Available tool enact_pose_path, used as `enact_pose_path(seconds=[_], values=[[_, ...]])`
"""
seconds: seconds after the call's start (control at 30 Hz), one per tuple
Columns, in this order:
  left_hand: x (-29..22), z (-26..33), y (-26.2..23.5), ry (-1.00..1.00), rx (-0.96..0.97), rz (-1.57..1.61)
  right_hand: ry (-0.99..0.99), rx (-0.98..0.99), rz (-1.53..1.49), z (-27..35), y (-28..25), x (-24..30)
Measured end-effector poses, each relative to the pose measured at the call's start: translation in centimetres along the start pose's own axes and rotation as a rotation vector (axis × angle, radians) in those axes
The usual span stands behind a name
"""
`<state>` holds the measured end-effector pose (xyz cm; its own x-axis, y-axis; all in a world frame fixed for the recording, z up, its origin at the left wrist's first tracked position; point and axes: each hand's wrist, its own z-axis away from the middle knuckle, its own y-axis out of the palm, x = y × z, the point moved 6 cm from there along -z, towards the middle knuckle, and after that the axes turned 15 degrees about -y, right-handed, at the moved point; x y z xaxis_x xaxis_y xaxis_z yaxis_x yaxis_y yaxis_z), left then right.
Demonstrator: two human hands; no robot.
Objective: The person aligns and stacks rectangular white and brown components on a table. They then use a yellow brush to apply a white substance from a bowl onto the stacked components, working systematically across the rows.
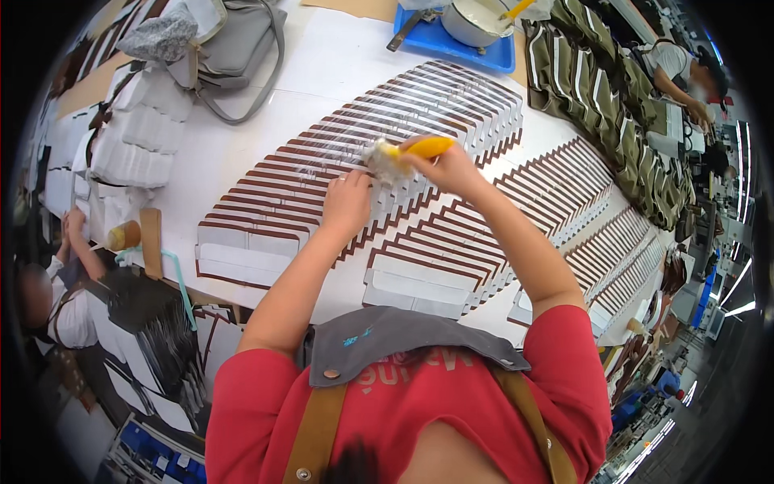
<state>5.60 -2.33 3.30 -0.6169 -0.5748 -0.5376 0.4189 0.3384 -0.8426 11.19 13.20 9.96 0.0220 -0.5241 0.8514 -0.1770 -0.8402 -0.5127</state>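
Note:
A wide brush with a yellow handle point(427, 147) is gripped in my right hand point(451, 171). Its pale, glue-coated bristles rest over a fanned row of white panels with brown edges point(250, 254), laid overlapping in a long slanted stack. Just left of the bristles, my left hand point(348, 203) lies on the same row with its fingers stretched forward. Wet, shiny streaks show on the panels beyond the brush. To the right, more fanned rows of similar panels point(427, 278) cover the white table.
At the far edge, a blue tray point(505, 58) carries a bowl of white paste point(472, 28). A grey bag point(234, 56) and white stacks point(137, 145) stand far left; olive striped pieces point(580, 73) lie far right. Co-workers point(685, 68) are at both sides.

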Motion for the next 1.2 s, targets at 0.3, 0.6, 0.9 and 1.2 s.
enact_pose_path(seconds=[0.3, 0.6, 0.9, 1.2], values=[[0.0, 0.6, 0.8, 0.045, -0.035, -0.119, -0.064, -0.360, 0.231, 1.2, -2.6, 0.4], [0.8, 2.1, -2.0, 0.051, 0.000, 0.180, 0.042, -0.630, 0.373, 2.8, -4.8, 0.4], [2.3, 3.7, -3.1, 0.029, -0.029, 0.066, -0.042, -0.646, 0.235, 0.8, -1.2, 3.3], [-3.6, 1.8, 2.7, 0.304, 0.085, -0.109, 0.077, -0.579, 0.080, 3.8, -1.2, -1.6]])
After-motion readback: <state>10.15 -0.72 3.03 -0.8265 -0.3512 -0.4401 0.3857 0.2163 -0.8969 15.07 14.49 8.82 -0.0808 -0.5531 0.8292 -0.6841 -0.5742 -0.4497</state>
